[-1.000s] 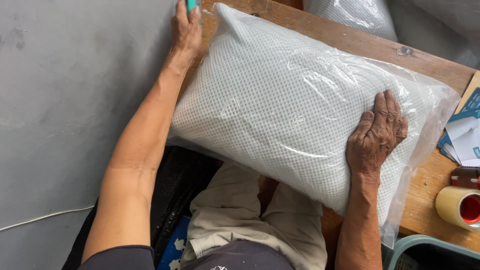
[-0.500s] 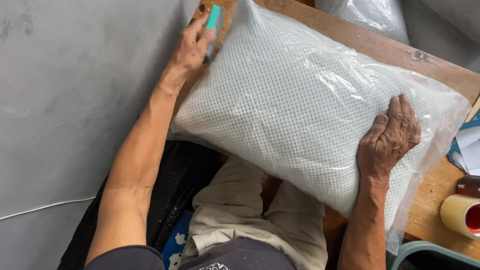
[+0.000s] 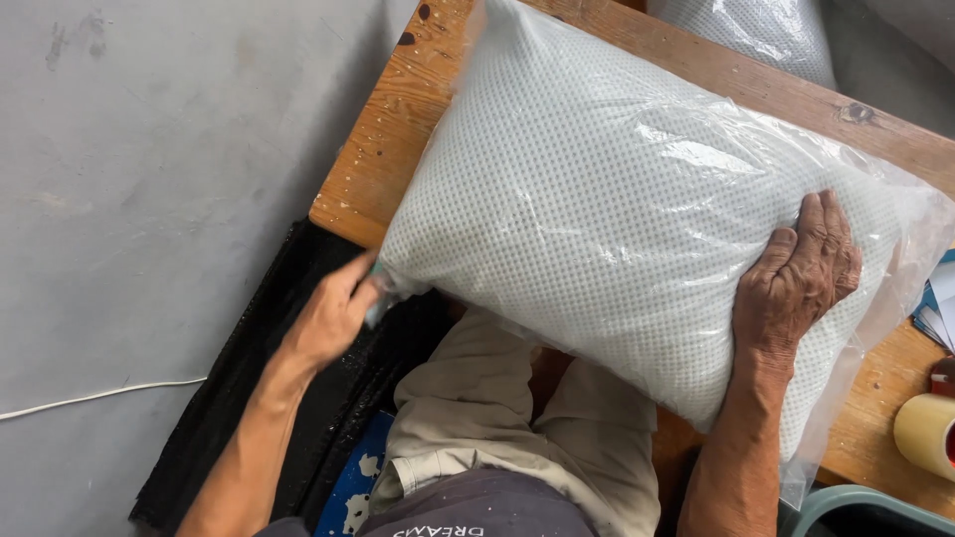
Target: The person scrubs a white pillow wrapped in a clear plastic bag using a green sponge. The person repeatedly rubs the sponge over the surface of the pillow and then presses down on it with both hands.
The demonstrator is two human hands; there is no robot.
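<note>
A plump white pillow point(image 3: 617, 219) with a dotted mesh weave, sealed in glossy, wrinkled clear plastic, lay across the worn wooden table point(image 3: 398, 149), its near edge overhanging toward the person's lap. The right hand point(image 3: 796, 283) lay flat and spread on the pillow's right end, holding nothing, while the left hand point(image 3: 333, 313) was curled at the pillow's lower-left corner, pinching the bag there around a small teal object that was mostly hidden and hard to make out. A beige tape roll point(image 3: 925, 433) and a second bagged pillow point(image 3: 756, 30) were cut off at the frame edges.
</note>
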